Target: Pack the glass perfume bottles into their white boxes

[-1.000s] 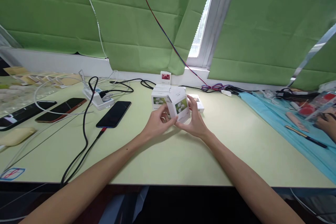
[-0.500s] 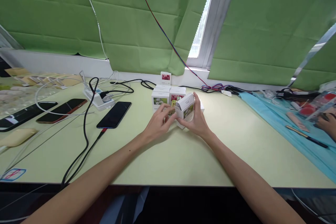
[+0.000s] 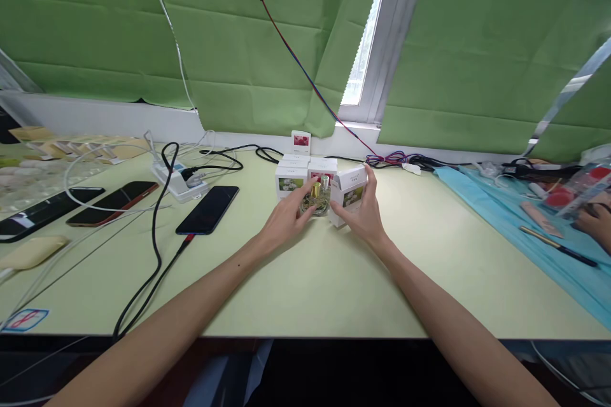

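Note:
A small white box (image 3: 351,194) with a green floral picture is tilted in my right hand (image 3: 366,213), thumb on its front and fingers on the far side. My left hand (image 3: 285,217) has its thumb and fingers around a small glass bottle (image 3: 315,194) with a gold cap, low over the table. Beside that bottle, between my hands, stands another bottle (image 3: 325,186) with a silver cap. Right behind them are several white boxes (image 3: 291,182), some with green and some with red pictures. One more box (image 3: 301,142) with a red picture stands upright at the wall.
On the left lie a black phone (image 3: 207,209), two more phones, a power strip (image 3: 180,183) and loose cables. At right, a blue cloth (image 3: 506,213) holds a pen (image 3: 557,246), near another person's hand (image 3: 596,224). Green curtains (image 3: 258,44) hang behind.
The white box in my right hand has moved right, away from my left hand, and more of the bottles shows. My left fingers have shifted slightly around the gold-capped bottle.

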{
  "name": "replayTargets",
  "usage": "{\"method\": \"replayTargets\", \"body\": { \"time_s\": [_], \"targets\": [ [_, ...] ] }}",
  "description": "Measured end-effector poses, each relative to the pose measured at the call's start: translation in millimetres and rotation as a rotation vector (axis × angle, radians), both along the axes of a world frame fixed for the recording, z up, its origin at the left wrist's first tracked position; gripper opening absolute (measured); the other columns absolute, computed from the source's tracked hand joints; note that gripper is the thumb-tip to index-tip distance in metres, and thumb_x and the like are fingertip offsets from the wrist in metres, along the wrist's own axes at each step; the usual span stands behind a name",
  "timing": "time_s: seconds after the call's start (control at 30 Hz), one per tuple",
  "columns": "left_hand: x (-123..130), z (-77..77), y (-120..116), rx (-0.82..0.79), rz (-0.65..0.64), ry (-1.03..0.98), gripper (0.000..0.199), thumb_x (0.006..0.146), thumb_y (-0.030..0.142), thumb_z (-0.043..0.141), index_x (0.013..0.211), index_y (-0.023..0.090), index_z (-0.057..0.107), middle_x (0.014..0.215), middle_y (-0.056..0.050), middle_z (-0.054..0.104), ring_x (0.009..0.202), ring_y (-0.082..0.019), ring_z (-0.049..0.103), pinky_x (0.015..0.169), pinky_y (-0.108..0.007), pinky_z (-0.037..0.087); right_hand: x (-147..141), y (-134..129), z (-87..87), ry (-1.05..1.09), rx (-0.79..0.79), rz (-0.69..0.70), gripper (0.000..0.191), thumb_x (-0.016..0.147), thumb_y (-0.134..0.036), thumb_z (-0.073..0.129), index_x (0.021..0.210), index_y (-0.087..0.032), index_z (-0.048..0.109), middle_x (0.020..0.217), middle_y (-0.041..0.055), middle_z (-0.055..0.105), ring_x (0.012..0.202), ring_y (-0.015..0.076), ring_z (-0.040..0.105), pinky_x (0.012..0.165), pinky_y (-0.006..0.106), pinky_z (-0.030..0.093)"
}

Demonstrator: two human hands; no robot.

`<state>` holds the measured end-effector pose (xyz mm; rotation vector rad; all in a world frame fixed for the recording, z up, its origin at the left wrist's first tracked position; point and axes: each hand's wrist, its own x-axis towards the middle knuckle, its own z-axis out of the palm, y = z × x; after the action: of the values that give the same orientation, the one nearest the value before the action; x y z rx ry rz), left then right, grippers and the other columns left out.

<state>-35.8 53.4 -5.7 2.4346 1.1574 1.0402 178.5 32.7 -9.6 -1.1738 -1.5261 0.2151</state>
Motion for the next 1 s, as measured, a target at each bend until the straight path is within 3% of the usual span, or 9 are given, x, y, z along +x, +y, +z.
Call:
{"method": "replayTargets", "body": {
  "time_s": [0.17, 0.37, 0.83, 1.0],
  "targets": [
    [-1.0, -1.7, 5.9, 0.064, -0.014, 0.075, 0.056, 0.102, 0.031, 0.050, 0.156, 0.027, 0.037, 0.117, -0.008, 0.064, 0.072, -0.015, 0.058, 0.078, -0.030, 0.050, -0.3, 1.5, -1.0, -0.002, 0.011, -0.024, 0.105, 0.076, -0.043, 0.075, 0.159, -0.027, 0.013, 0.146, 0.0169, 0.052, 0.123, 0.0302, 0.058, 0.099, 0.048, 0.053],
    [-1.3, -1.5, 7.3, 0.133, 0.025, 0.168, 0.051, 0.102, 0.032, 0.049, 0.152, 0.025, 0.042, 0.106, -0.007, 0.062, 0.071, -0.017, 0.058, 0.069, -0.028, 0.048, -0.1, 1.5, -1.8, 0.009, 0.003, -0.031, 0.102, 0.076, -0.043, 0.076, 0.158, -0.025, 0.017, 0.149, 0.0177, 0.049, 0.125, 0.0303, 0.056, 0.102, 0.047, 0.051],
    [-32.1, 21.6, 8.2, 0.133, 0.073, 0.390, 0.051, 0.102, 0.031, 0.047, 0.153, 0.028, 0.042, 0.118, -0.011, 0.067, 0.088, -0.024, 0.068, 0.071, -0.029, 0.048, 0.0, 0.0, -0.5, 0.028, -0.009, -0.008, 0.097, 0.075, -0.039, 0.076, 0.154, -0.023, 0.023, 0.144, 0.0169, 0.049, 0.127, 0.0311, 0.052, 0.103, 0.049, 0.049],
    [-40.6, 27.1, 9.7, 0.153, 0.106, 0.404, 0.048, 0.100, 0.029, 0.049, 0.148, 0.026, 0.048, 0.122, -0.010, 0.064, 0.080, -0.021, 0.066, 0.066, -0.028, 0.045, -0.3, 0.6, -0.5, 0.030, -0.007, -0.002, 0.096, 0.075, -0.039, 0.076, 0.154, -0.023, 0.023, 0.145, 0.0168, 0.049, 0.127, 0.0314, 0.052, 0.105, 0.050, 0.048]
  ]
}}
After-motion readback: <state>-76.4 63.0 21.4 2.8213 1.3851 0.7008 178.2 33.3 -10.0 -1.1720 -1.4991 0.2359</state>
